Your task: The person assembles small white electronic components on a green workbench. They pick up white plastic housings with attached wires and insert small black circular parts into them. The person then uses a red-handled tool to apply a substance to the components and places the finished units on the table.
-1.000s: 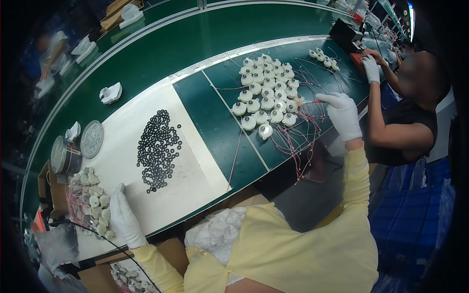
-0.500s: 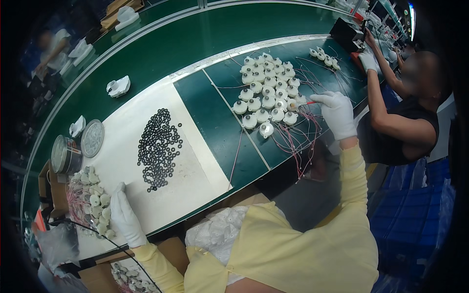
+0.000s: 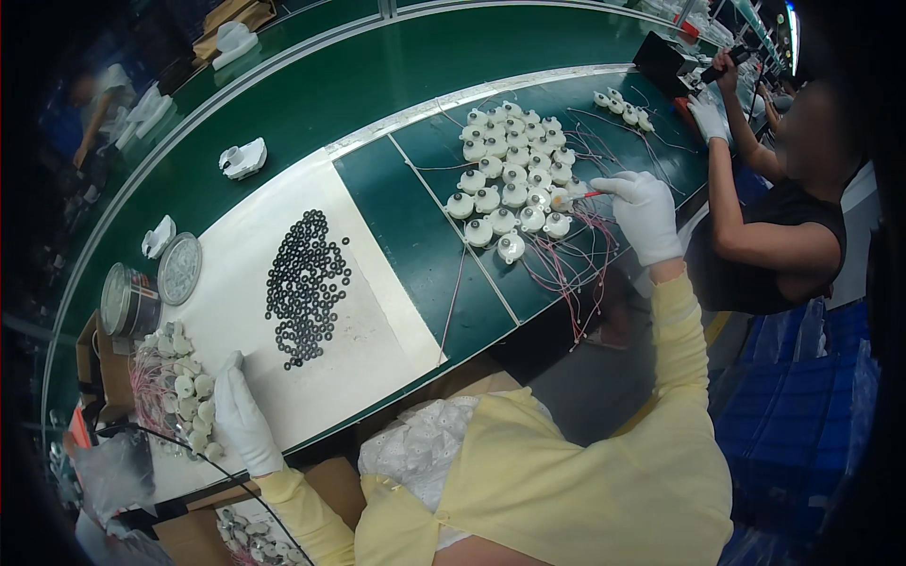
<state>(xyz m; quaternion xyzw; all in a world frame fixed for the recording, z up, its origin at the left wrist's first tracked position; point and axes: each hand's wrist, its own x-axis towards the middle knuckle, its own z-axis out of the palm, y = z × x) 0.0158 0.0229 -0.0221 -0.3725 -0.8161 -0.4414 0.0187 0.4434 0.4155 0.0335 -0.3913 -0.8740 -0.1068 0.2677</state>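
Observation:
My gloved right hand (image 3: pixel 644 215) pinches the thin red handle of a small brush (image 3: pixel 587 195), whose pale tip reaches the right side of a group of small white round motors (image 3: pixel 514 173). These stand close together on the dark green tabletop, many with a dark knob on top and pink and white wires trailing right and toward me. My gloved left hand (image 3: pixel 243 415) lies with fingers stretched out and holds nothing. It rests at the near left, beside a heap of similar white motors (image 3: pixel 193 401) with pink wires. Many small black rings (image 3: pixel 307 288) are spread on the white sheet (image 3: pixel 368 377).
Behind the heap stand a round tin (image 3: pixel 130 300) and its lid (image 3: pixel 179 269). A green conveyor belt (image 3: pixel 311 104) runs along the far side, carrying white pieces (image 3: pixel 243 158). At the right sits a co-worker (image 3: pixel 779 217); more motors (image 3: pixel 623 108) lie nearby.
My right hand and the brush have shifted slightly left; my left hand stays put. White pieces on the belt have moved right. The co-worker's raised hand now shows a dark hand tool.

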